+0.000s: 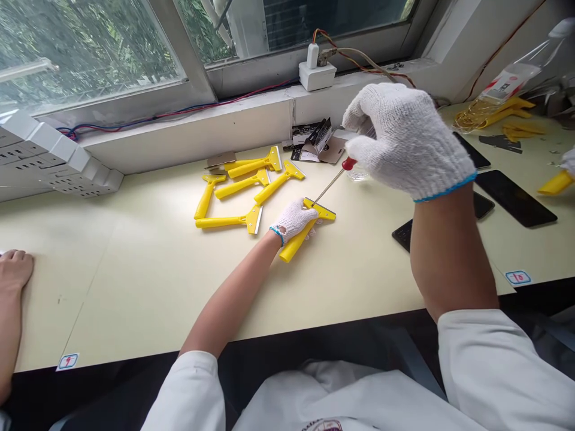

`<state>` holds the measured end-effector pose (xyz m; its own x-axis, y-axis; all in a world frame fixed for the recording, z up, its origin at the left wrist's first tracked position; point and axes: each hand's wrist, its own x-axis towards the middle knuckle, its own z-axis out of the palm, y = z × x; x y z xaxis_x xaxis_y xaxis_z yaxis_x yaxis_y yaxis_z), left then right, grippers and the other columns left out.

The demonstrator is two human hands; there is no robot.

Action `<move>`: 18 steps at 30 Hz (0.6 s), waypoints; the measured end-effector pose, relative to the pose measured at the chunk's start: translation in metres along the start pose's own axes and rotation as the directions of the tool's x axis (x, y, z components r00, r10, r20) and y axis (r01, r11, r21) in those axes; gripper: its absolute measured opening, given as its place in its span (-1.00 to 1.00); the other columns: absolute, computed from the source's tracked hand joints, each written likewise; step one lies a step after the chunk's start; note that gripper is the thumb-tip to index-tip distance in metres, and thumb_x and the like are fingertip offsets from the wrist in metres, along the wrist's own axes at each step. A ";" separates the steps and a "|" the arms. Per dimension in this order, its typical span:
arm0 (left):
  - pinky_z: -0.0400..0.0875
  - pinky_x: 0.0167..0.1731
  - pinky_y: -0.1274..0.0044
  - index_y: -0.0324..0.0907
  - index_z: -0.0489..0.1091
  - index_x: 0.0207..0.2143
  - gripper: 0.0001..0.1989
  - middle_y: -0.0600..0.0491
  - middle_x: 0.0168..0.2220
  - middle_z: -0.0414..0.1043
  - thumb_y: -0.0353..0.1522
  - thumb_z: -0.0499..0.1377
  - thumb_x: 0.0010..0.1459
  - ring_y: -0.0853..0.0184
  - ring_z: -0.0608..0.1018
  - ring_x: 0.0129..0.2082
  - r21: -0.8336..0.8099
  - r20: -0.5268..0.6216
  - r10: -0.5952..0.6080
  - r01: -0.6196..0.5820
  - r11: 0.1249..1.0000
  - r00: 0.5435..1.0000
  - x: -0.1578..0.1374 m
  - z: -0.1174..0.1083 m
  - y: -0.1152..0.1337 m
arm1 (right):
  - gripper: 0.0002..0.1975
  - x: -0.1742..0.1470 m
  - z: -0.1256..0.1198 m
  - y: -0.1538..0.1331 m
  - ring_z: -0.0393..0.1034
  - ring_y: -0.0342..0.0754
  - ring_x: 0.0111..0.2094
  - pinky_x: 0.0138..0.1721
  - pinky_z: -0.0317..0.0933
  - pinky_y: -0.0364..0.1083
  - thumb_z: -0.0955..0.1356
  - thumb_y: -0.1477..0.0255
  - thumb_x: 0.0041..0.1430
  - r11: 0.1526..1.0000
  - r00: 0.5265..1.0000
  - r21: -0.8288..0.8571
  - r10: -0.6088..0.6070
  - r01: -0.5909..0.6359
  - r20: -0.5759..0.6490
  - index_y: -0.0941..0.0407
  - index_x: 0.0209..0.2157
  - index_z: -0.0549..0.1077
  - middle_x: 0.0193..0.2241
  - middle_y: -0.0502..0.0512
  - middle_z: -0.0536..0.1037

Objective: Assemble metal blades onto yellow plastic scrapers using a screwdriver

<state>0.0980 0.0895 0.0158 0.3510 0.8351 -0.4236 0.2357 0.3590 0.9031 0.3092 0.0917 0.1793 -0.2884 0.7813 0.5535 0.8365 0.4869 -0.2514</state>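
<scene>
My left hand [295,219], in a white knit glove with blue trim, is closed around a yellow scraper [299,240] on the table. My right hand [399,134], gloved the same way, is raised and wrapped around the handle of a screwdriver [330,185] with a red collar. Its thin shaft slants down to the left, and the tip meets the scraper's head near my left thumb. Most of the screwdriver's handle is hidden by the glove. Several other yellow scrapers [229,222] lie to the left, some with a blade edge showing.
Black boxes [318,139] lie against the sill. White socket units [54,152] stand at the back left. Dark phones [516,197] and a plastic bottle [512,78] are on the right. A bare hand [15,268] of another person rests at the left edge; another gloved hand shows at far right.
</scene>
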 end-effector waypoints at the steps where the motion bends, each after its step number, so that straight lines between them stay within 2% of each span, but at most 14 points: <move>1: 0.48 -0.52 0.54 -0.10 0.33 -0.18 -0.65 -0.02 -0.31 0.68 -0.35 0.44 0.11 0.33 0.62 -0.53 0.004 -0.001 0.004 -0.004 1.000 1.000 0.000 0.000 0.000 | -0.73 0.001 0.003 -0.004 0.50 0.10 -0.16 0.02 0.33 0.05 0.38 0.33 0.19 0.995 0.998 -0.076 0.065 -0.066 -0.021 0.17 -0.14 0.57 -0.19 0.26 0.65; 3: 0.47 -0.53 0.54 -0.10 0.32 -0.18 -0.64 -0.05 -0.28 0.69 -0.33 0.45 0.11 0.32 0.63 -0.53 0.013 0.000 0.019 -0.019 1.000 1.000 0.001 0.000 -0.001 | -0.61 0.003 0.008 -0.010 0.57 0.23 -0.13 0.03 0.35 0.12 0.34 0.13 0.38 0.927 0.966 -0.273 0.253 -0.259 -0.056 0.16 -0.10 0.59 -0.15 0.38 0.66; 4: 0.48 -0.53 0.54 -0.10 0.32 -0.18 -0.64 -0.06 -0.27 0.70 -0.32 0.45 0.11 0.32 0.64 -0.52 0.015 0.003 0.024 -0.024 1.000 1.000 0.001 -0.001 -0.002 | -0.59 0.002 0.008 -0.012 0.59 0.27 -0.13 0.00 0.36 0.14 0.31 0.11 0.43 0.889 0.951 -0.343 0.303 -0.304 -0.060 0.15 -0.06 0.60 -0.14 0.41 0.66; 5: 0.48 -0.53 0.53 -0.10 0.32 -0.18 -0.64 -0.07 -0.26 0.70 -0.32 0.45 0.12 0.31 0.64 -0.52 0.017 0.007 0.028 -0.029 0.999 1.000 0.001 -0.001 -0.002 | -0.61 0.001 0.007 -0.011 0.60 0.30 -0.12 -0.02 0.36 0.14 0.30 0.15 0.46 0.882 0.956 -0.375 0.290 -0.286 -0.048 0.14 -0.03 0.60 -0.14 0.42 0.66; 7: 0.49 -0.52 0.53 -0.10 0.32 -0.18 -0.64 -0.07 -0.24 0.71 -0.31 0.45 0.12 0.30 0.66 -0.51 0.021 0.012 0.038 -0.039 0.999 0.999 0.002 -0.002 -0.003 | -0.68 -0.002 0.003 -0.005 0.60 0.24 -0.07 -0.01 0.37 0.08 0.29 0.37 0.41 0.954 0.996 -0.291 0.086 -0.076 0.024 0.13 0.03 0.61 -0.09 0.34 0.66; 9: 0.50 -0.51 0.53 -0.10 0.33 -0.17 -0.64 -0.07 -0.24 0.70 -0.30 0.46 0.13 0.30 0.66 -0.50 0.026 0.010 0.048 -0.048 0.998 0.999 0.004 -0.002 -0.005 | -0.63 -0.005 -0.002 0.005 0.56 0.13 -0.02 0.03 0.38 0.00 0.32 0.53 0.25 0.985 0.988 -0.086 -0.144 0.149 0.058 0.13 0.03 0.62 0.00 0.26 0.64; 10: 0.50 -0.51 0.53 -0.10 0.33 -0.16 -0.63 -0.07 -0.24 0.70 -0.30 0.46 0.14 0.30 0.66 -0.50 0.029 0.008 0.052 -0.053 0.998 0.999 0.005 -0.002 -0.006 | -0.60 -0.006 -0.003 0.009 0.55 0.07 -0.05 0.01 0.38 -0.03 0.35 0.56 0.14 0.982 0.980 0.000 -0.188 0.188 0.068 0.14 0.01 0.62 0.01 0.23 0.63; 12: 0.49 -0.52 0.54 -0.10 0.33 -0.14 -0.63 -0.06 -0.25 0.69 -0.29 0.45 0.15 0.32 0.65 -0.51 0.036 0.007 0.057 -0.058 0.998 0.998 0.006 -0.002 -0.007 | -0.60 -0.006 -0.003 0.014 0.53 0.04 -0.12 -0.02 0.37 -0.04 0.42 0.54 0.04 0.991 0.990 0.056 -0.127 0.123 0.068 0.14 -0.04 0.61 -0.05 0.20 0.63; 15: 0.50 -0.53 0.54 -0.10 0.31 -0.11 -0.65 -0.02 -0.25 0.68 -0.29 0.40 0.18 0.34 0.63 -0.53 0.048 0.013 0.074 -0.074 0.996 0.997 0.008 -0.002 -0.011 | -0.78 -0.002 0.003 0.012 0.53 0.12 -0.11 0.02 0.37 0.05 0.49 0.33 0.19 0.991 0.996 -0.103 0.088 -0.087 0.010 0.12 -0.15 0.56 -0.21 0.19 0.65; 16: 0.51 -0.53 0.53 -0.10 0.31 -0.09 -0.67 -0.01 -0.25 0.68 -0.29 0.38 0.20 0.34 0.63 -0.54 0.051 0.019 0.083 -0.084 0.995 0.996 0.009 -0.002 -0.013 | -0.80 -0.001 0.004 0.011 0.54 0.12 -0.12 0.05 0.38 0.07 0.49 0.32 0.22 0.984 0.993 -0.136 0.116 -0.117 -0.013 0.11 -0.17 0.55 -0.25 0.17 0.65; 18: 0.52 -0.53 0.53 -0.10 0.31 -0.07 -0.69 -0.02 -0.21 0.69 -0.30 0.34 0.21 0.34 0.64 -0.54 0.049 0.031 0.105 -0.106 0.993 0.994 0.010 -0.002 -0.016 | -0.83 0.000 0.004 0.007 0.55 0.04 -0.21 0.04 0.39 0.02 0.48 0.42 0.19 0.988 0.993 -0.118 0.085 -0.094 -0.079 0.10 -0.16 0.58 -0.29 0.09 0.65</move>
<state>0.0959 0.0929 -0.0022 0.4019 0.8547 -0.3287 0.2408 0.2476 0.9384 0.3133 0.0971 0.1747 -0.1781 0.7865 0.5913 0.9093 0.3613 -0.2067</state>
